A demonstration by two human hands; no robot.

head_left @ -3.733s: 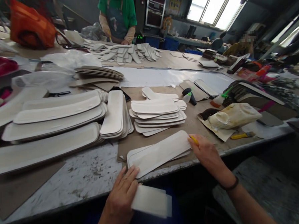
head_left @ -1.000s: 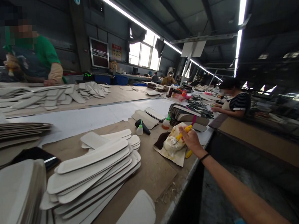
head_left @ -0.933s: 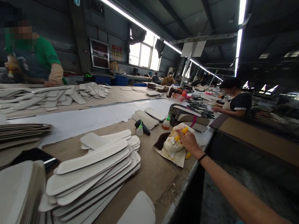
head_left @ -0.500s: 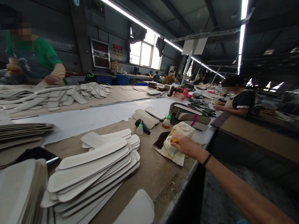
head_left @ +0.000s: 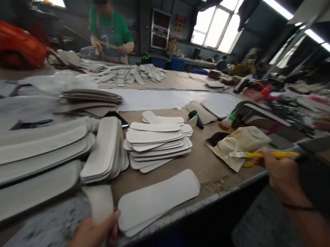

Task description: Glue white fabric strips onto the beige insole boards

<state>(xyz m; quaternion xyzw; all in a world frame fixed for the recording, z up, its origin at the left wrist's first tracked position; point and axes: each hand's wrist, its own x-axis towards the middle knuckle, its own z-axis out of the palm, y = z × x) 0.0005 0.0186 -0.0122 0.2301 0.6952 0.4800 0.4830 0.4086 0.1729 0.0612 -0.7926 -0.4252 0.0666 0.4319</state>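
So the right hand (head_left: 282, 170) has its fingers closed around a yellow-handled brush (head_left: 255, 155), right of centre in the frame, with the bristle end in front of a stained cream container (head_left: 248, 135); can't tell if they touch. Left hand (head_left: 95, 234), bottom left, pinches a pale strip (head_left: 99, 200) between thumb and fingers, just beside the white panels (head_left: 158, 201) lying overlapped at lower centre. IMO hold the brush level so nothing drips, and grip the strip lightly near its edge so it doesn't crease. It looks thin and floppy, so I'd watch that it doesn't snag the panels. As for clutter, a second yellow handle (head_left: 248, 164) sits right under the brush, easy to knock. The panel stack (head_left: 157, 138) mid-frame and the leaning pile (head_left: 101, 149) left of it crowd the surface (head_left: 199, 151), and there's a green-tipped bottle (head_left: 193, 121) behind. Somebody in a green top (head_left: 121, 28) works up top, well clear.
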